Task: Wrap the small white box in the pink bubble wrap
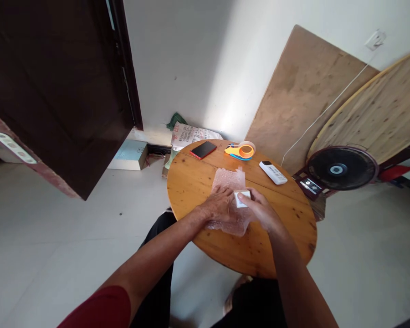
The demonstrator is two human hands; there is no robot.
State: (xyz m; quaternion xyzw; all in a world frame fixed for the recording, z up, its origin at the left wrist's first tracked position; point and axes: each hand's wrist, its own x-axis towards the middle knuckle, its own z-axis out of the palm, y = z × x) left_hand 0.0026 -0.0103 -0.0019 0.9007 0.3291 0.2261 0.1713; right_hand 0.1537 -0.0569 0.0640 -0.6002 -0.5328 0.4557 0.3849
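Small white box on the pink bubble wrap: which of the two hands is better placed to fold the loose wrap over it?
Probably left. The left hand lies flat on the pink bubble wrap, free to lift it. The right hand is busy with the small white box, fingers on it.

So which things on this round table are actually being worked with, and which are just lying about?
In use:
left hand, pressing on the sheet
right hand, on the small white flat object
clear bubble-wrap sheet

Lying about:
red-edged black phone
orange and blue tape dispenser
white remote control
All on the round wooden table.
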